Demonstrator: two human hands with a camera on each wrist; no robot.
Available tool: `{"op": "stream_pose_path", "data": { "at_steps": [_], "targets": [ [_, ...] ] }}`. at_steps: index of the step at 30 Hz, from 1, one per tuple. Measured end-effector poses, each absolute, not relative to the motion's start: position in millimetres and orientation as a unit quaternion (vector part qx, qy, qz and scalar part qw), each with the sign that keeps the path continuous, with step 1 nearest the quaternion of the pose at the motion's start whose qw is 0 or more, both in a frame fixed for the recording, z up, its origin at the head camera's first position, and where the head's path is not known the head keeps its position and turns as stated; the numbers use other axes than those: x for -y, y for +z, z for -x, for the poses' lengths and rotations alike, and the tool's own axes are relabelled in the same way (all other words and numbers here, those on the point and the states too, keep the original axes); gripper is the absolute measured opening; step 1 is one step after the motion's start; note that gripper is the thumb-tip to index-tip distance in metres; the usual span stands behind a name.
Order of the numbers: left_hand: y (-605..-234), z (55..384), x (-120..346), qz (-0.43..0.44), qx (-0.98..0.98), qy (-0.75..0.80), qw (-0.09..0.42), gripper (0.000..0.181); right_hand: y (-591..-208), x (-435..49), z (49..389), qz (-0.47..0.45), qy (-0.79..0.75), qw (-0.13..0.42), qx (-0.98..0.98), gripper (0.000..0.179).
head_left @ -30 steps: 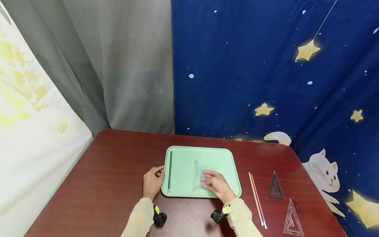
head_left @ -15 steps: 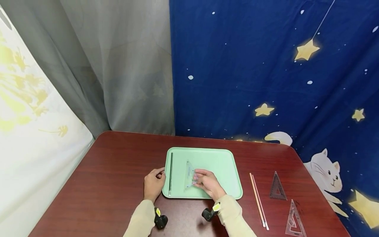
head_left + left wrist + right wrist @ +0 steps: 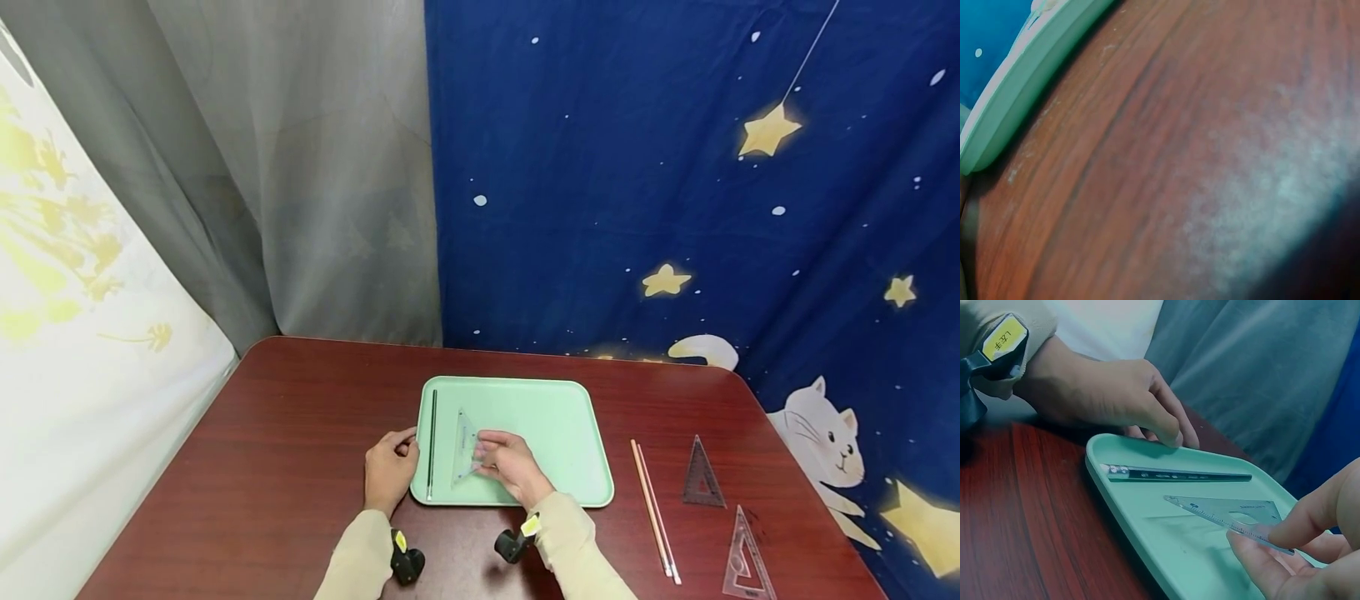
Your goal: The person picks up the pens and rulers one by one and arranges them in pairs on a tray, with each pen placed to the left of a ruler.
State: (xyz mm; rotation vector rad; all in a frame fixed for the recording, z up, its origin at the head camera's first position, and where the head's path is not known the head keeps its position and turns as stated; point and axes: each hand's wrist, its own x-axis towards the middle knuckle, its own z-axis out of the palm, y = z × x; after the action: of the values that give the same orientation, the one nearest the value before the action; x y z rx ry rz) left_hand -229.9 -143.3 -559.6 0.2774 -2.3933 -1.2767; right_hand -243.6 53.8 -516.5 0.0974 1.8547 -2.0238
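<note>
A clear set square (image 3: 1229, 517) is pinched by its edge between the thumb and fingers of my right hand (image 3: 512, 468). It hangs tilted just above the green tray (image 3: 536, 450), right of a black pencil (image 3: 432, 446). That pencil lies inside the tray along the left side, its eraser end toward me. My left hand (image 3: 389, 471) is at the tray's left rim, holding it with thumb and curled fingers, as the right wrist view shows. Neither hand's fingers show clearly in the left wrist view, where the tray's outer wall (image 3: 1016, 94) and tabletop appear.
Right of the tray, a tan pencil (image 3: 649, 504) and a pink pencil (image 3: 660, 525) lie side by side on the brown table (image 3: 300, 433). Beyond them are a dark set square (image 3: 702, 479) and a clear set square (image 3: 746, 554). Curtains (image 3: 600, 167) hang behind the table.
My right hand has carried the set square leftward over the tray, closer to the black pencil. My left hand stays at the rim.
</note>
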Motion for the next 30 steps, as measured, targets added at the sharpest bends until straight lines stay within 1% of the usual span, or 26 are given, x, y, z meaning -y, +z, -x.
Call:
{"op": "stream_pose_path", "data": {
  "at_steps": [7,15,25,30],
  "targets": [
    [-560.7,231.1,142.2,-0.093,0.858,-0.457,0.217,0.021,-514.4,-43.4,244.0,-0.040,-0.724,0.186,-0.662,0.049],
    [-560.4,230.9,142.9,-0.098,0.862,-0.457,0.197,0.022,-513.9,-35.8,244.9,-0.042,-0.728,0.179,-0.661,0.049],
    [-558.3,228.8,142.8,-0.102,0.864,-0.454,0.191,0.023,-515.5,-29.2,248.0,-0.043,-0.724,0.162,-0.669,0.048],
    [-557.8,228.2,142.5,-0.106,0.865,-0.453,0.188,0.023,-517.5,-26.6,244.5,-0.033,-0.704,0.137,-0.696,0.048]
  ]
}}
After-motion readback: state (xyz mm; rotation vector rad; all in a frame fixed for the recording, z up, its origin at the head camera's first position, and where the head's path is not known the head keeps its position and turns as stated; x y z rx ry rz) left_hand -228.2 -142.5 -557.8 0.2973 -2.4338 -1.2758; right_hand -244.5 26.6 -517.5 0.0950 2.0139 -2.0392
